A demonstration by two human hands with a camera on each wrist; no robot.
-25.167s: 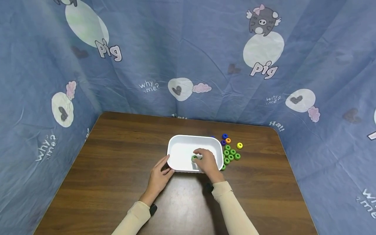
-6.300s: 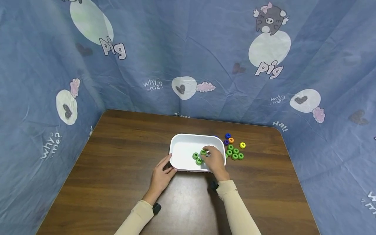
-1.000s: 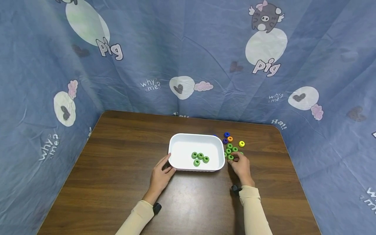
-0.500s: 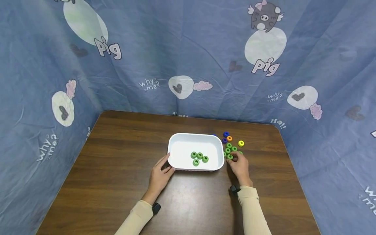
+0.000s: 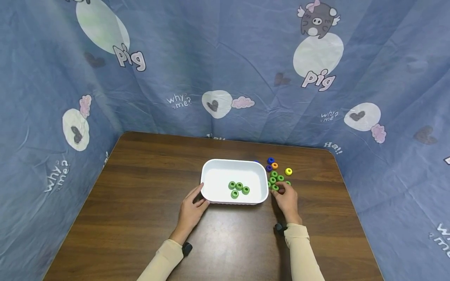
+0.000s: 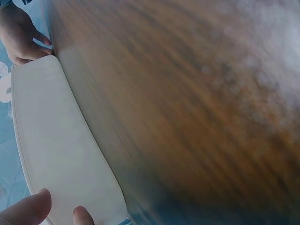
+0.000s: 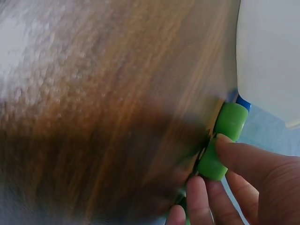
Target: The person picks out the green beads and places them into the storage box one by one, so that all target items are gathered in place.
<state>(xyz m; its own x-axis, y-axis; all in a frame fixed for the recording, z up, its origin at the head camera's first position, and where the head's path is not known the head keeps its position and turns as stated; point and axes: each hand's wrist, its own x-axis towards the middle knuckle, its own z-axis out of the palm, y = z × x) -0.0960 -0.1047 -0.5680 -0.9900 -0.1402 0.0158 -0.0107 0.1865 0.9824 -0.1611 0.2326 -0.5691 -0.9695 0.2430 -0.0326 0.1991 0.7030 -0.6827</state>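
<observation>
A white plastic tray [image 5: 219, 173] stands mid-table with several green ring-shaped beads [image 5: 239, 186] on its floor. My left hand [image 5: 191, 212] rests at the tray's near left corner, fingers spread. In the left wrist view, the thumb [image 6: 30, 211] and one finger [image 6: 82, 215] lie against the tray's outer wall [image 6: 61, 126]. Just right of the tray, my right hand [image 5: 288, 201] pinches a green bead [image 7: 213, 161] between thumb and fingers, low at the table. Another green bead [image 7: 231, 119] sits right beside it. More green beads [image 5: 273, 180] are clustered behind the fingers.
Beyond the green cluster lie blue beads [image 5: 270, 160], an orange bead [image 5: 274, 166] and a purple bead [image 5: 268, 168]. A yellow bead [image 5: 288, 171] sits apart to the right. Blue printed cloth [image 5: 225, 66] hangs around the wooden table [image 5: 140, 183].
Green beads in the tray have increased since the oldest frame, and the cluster outside has shrunk. My right hand has moved from over the tray to the cluster; the last second shows almost no motion.
</observation>
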